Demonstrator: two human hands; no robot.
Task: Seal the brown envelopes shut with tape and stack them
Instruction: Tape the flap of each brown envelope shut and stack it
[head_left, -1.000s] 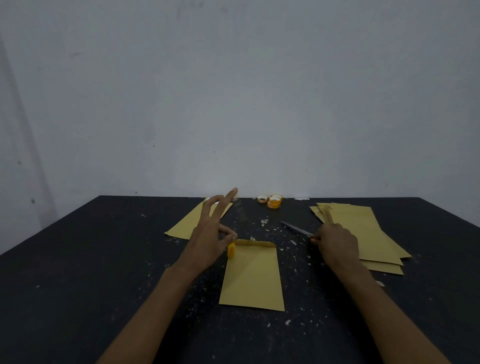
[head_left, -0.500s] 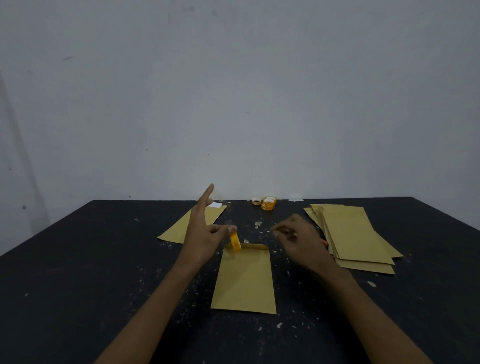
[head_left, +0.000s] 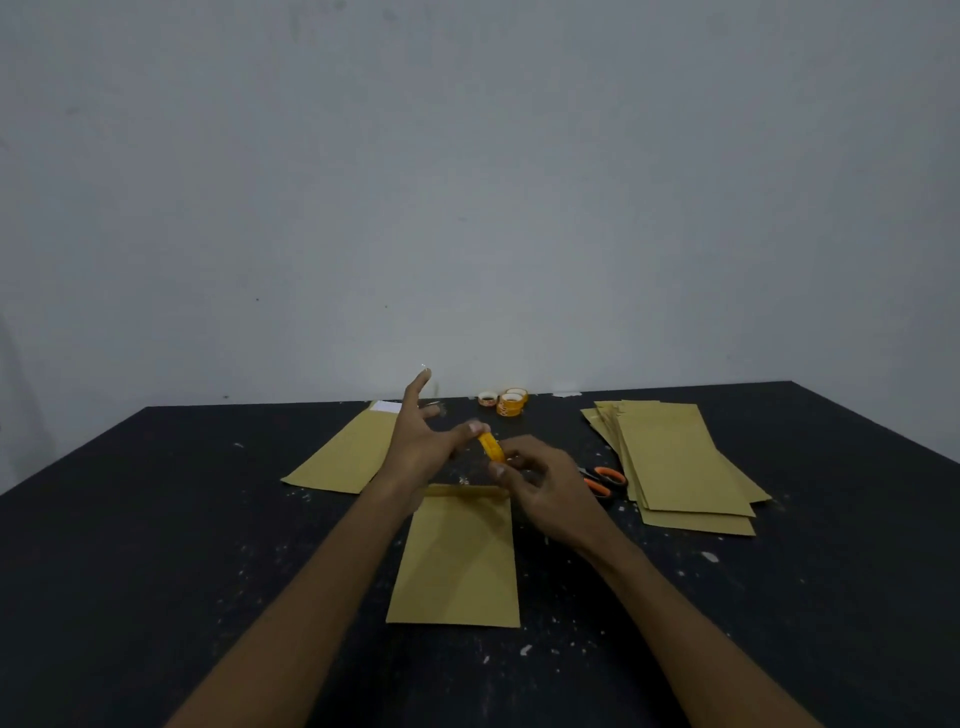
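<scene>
A brown envelope (head_left: 460, 561) lies flat on the black table (head_left: 156, 545) in front of me, its flap end at the far side. Just above that end my left hand (head_left: 421, 441) pinches a small orange tape roll (head_left: 491, 448) between thumb and a finger, the other fingers spread upward. My right hand (head_left: 540, 483) has its fingers curled at the roll's near edge; whether they grip the tape end I cannot tell. A pile of brown envelopes (head_left: 675, 462) lies at the right. One more envelope (head_left: 345, 454) lies at the left, partly behind my left hand.
Orange-handled scissors (head_left: 602, 480) lie between my right hand and the pile. Several spare tape rolls (head_left: 508, 402) sit at the table's far edge by the grey wall. White specks dot the tabletop.
My right hand left the scissors on the table and came left to the tape roll. My left hand lifted the roll off the envelope's top corner.
</scene>
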